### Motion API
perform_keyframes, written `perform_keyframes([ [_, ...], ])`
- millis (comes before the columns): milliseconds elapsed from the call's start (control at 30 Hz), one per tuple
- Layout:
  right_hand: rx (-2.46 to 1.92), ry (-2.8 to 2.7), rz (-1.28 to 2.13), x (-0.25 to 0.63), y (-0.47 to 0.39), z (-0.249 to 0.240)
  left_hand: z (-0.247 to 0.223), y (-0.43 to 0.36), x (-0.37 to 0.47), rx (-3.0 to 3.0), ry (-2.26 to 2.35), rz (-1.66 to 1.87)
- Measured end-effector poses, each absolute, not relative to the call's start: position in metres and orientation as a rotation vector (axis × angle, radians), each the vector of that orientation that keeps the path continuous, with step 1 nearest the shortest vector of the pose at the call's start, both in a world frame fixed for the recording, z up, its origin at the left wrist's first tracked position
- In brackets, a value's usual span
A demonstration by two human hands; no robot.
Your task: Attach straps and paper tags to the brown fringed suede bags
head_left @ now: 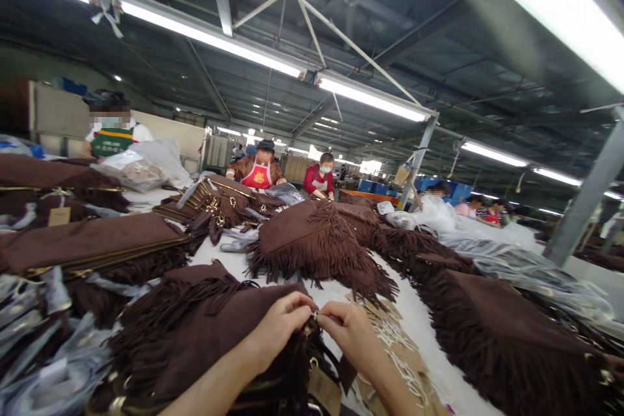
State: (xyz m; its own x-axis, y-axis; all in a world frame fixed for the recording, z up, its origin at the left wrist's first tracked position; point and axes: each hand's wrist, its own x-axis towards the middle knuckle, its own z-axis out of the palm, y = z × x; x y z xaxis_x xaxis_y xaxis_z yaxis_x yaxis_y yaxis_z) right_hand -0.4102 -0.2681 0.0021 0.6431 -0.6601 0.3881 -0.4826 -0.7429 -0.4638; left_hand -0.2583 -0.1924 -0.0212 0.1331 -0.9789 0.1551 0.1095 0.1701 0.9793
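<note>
My hands meet at the near centre of the counter [429, 331]. My left hand [277, 328] and right hand [351, 335] are both closed to a pinch, fingertips almost touching, gripping a small pale item at the top edge of the brown fringed bag [205, 338]; what the item is I cannot tell. The bag lies flat just in front of me, fringe spread leftward, so its top edge faces my fingers. Tan paper tags with white strings [394, 344] lie just right of my right hand, within easy reach. More fringed bags [316, 244] cover the counter beyond, and masked workers [258, 169] sit at the far end.
</note>
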Motion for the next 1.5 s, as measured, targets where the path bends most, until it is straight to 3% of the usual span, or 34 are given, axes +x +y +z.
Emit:
perform_keyframes([
  [400, -2.446, 0.882, -0.751, -0.42, -0.261, -0.002, -0.022, -0.191, -0.267, 1.258, -1.393, -0.601],
  [600, -2.111, 0.769, -0.749, -0.434, -0.263, -0.006, -0.023, -0.193, -0.266, 1.129, -1.081, -0.959],
  [800, -2.032, 0.73, -0.834, -0.43, -0.263, 0.002, 0.014, -0.192, -0.264, 1.18, -1.446, -0.532],
  [933, -2.09, 0.676, -0.933, -0.422, -0.262, 0.011, 0.035, -0.196, -0.272, 1.207, -1.511, -0.474],
  [1133, -2.052, 0.724, -1.053, -0.423, -0.267, 0.004, 0.009, -0.206, -0.278, 1.158, -1.274, -0.862],
  [1333, -2.051, 0.786, -1.067, -0.424, -0.263, -0.005, -0.014, -0.201, -0.285, 1.32, -1.43, -0.521],
  [1500, -2.103, 0.808, -1.077, -0.423, -0.263, -0.008, -0.014, -0.203, -0.289, 1.353, -1.396, -0.456],
])
